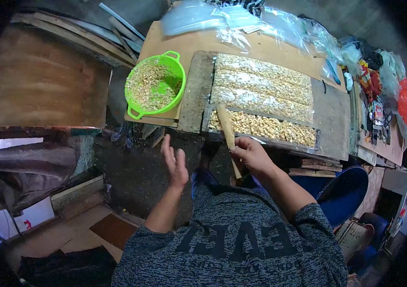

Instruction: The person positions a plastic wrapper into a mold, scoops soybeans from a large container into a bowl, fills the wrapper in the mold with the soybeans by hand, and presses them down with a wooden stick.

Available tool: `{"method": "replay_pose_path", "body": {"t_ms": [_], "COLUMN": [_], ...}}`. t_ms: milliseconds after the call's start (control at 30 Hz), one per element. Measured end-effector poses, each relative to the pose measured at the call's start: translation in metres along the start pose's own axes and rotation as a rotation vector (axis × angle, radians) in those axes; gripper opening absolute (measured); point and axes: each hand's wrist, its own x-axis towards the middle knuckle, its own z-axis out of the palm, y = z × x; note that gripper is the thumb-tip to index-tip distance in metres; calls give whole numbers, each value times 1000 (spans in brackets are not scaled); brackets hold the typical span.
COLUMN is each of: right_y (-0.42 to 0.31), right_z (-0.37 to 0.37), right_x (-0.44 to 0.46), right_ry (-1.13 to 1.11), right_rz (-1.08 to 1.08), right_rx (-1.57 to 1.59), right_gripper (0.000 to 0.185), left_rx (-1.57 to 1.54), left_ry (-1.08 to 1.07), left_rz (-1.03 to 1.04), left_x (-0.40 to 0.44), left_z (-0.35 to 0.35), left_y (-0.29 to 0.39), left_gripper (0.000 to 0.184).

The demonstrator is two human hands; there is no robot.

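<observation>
My right hand (251,155) grips a pale wooden stick (225,125), broad at its far end and thin below my fingers. The far end of the stick overlaps the near left corner of a low rectangular frame (205,122). Inside the frame lies an uncovered row of a clumped puffed-grain snack (270,128). Behind it, several more rows (263,79) look shiny on top, as if under clear plastic. My left hand (175,165) is open, fingers apart, over the floor to the left of the stick, touching nothing.
A green plastic basket (179,79) of loose puffed snack stands left of the board (196,86). Clear plastic bags (242,19) lie along the table's back. At the right are a blue drum (344,198) and a red bag (405,100). A brown wooden panel (45,79) stands at the left.
</observation>
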Motion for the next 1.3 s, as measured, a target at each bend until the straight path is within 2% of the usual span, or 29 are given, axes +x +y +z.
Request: {"method": "replay_pose_path", "body": {"t_ms": [67, 100, 200, 267, 333, 367, 600, 767, 833, 1000, 1067, 1100, 1200, 1300], "right_y": [2, 6, 10, 9, 12, 15, 27, 31, 41, 47, 47, 41, 48, 51], "right_z": [2, 3, 5, 6, 8, 9, 29, 26, 12, 0, 4, 11, 13, 0], "right_x": [0, -1, -3, -2, 2, 4, 22, 8, -3, -24, -17, -15, -2, -7], "right_ry": [-4, -6, 27, 27, 33, 40, 9, 91, 200, 265, 228, 200, 149, 224], "right_rz": [-20, -27, -55, -40, -72, -105, -162, -158, -197, -138, -177, -121, -166, -168], "right_rx": [-85, -100, -166, -21, -54, -85, -191, -97, -113, -25, -221, -181, -198, -226], "right_gripper": [24, 25, 26, 28, 29, 29, 28, 18, 16, 17, 26, 26, 26, 27], "left_rx": [217, 273, 364, 418, 542, 501, 508, 493, 492, 502, 502, 501, 488, 490], "left_ry": [-163, -178, -281, -312, -414, -448, -486, -541, -549, -551, -545, -552, -558, -538], "left_rz": [95, 131, 214, 284, 406, 427, 308, 300, 299, 282, 266, 271, 278, 276], "left_x": [-7, -8, -9, -6, -3, -1, 9, 7, 6, -1, -3, -4, -7, -11], "left_z": [-1, 1, 5, 9, 17, 22, 40, 38, 38, 36, 36, 36, 35, 31], "left_y": [2, 9, 30, 33, 46, 47, 34, 37, 37, 38, 38, 38, 35, 34], "left_gripper": [61, 60, 60, 59, 55, 56, 63, 65, 66, 65, 66, 66, 68, 69]}}
